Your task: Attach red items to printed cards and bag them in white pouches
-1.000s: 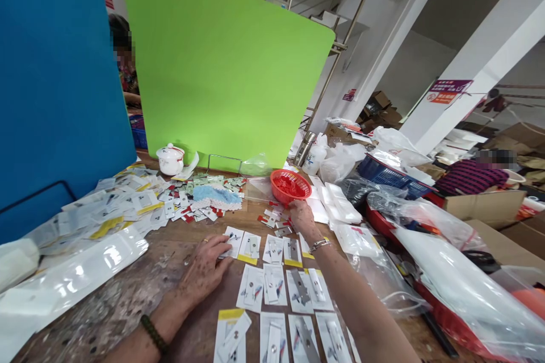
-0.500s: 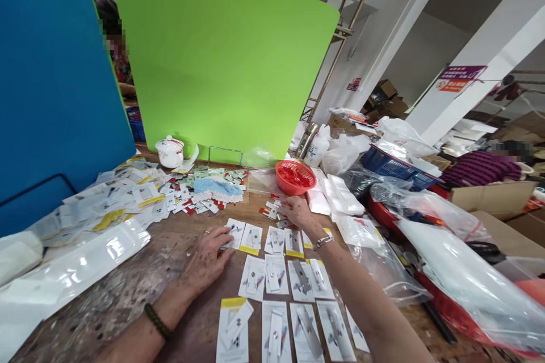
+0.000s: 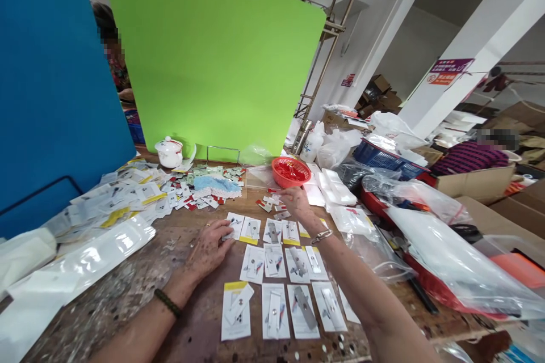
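Observation:
My left hand (image 3: 209,247) lies on the table with its fingers apart, fingertips on a white card (image 3: 233,226) at the left end of the back row. My right hand (image 3: 296,202) reaches over a small pile of metal pieces with red parts (image 3: 267,204), just in front of the red basket (image 3: 291,172). Its fingers are bent together, and what they hold, if anything, is too small to name. Between my arms, several white and yellow cards stand in rows, most bearing a flat metal piece, such as this card (image 3: 276,311).
Packets (image 3: 140,190) are heaped at the left, beside a white lidded pot (image 3: 169,152) and a blue cloth (image 3: 217,184). Green and blue panels rise behind. Plastic bags (image 3: 451,255) and a blue crate (image 3: 383,160) fill the right. Two people are partly visible beyond.
The view has shifted slightly. My right hand has moved a little farther out, toward the red basket. My left hand stays at the same card.

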A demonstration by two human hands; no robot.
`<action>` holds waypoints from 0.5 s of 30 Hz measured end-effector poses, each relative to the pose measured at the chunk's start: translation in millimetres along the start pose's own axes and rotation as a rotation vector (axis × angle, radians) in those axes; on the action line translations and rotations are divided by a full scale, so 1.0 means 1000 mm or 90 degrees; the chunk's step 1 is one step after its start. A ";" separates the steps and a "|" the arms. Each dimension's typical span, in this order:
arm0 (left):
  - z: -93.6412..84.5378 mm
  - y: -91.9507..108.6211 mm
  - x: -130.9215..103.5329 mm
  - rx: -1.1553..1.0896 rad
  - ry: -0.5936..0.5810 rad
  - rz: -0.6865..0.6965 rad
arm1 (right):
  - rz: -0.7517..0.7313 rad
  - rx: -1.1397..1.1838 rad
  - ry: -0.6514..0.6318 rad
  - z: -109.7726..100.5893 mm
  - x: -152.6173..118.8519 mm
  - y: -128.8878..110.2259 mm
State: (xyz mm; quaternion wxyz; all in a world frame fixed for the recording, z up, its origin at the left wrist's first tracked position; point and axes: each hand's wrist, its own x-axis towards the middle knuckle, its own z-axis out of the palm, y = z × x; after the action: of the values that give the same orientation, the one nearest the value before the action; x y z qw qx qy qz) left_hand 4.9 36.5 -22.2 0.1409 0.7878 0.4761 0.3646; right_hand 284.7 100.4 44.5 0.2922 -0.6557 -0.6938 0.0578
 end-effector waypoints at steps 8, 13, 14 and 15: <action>-0.002 0.000 0.002 -0.015 0.012 -0.009 | -0.045 0.229 -0.091 -0.056 -0.124 -0.051; -0.014 0.005 0.006 -0.040 0.016 -0.041 | -0.028 0.234 -0.173 -0.040 -0.211 -0.082; -0.018 0.006 0.005 -0.042 0.016 -0.045 | -0.022 0.225 -0.151 -0.036 -0.221 -0.082; -0.022 0.007 0.003 -0.040 0.017 -0.050 | -0.017 0.219 -0.124 -0.031 -0.229 -0.080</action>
State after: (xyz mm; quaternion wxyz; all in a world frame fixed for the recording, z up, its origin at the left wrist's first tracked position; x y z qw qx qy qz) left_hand -5.5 33.2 -1.9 0.1737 0.7587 0.4968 0.3839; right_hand 222.2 -136.0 31.9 0.3323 -0.5781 -0.7074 0.2344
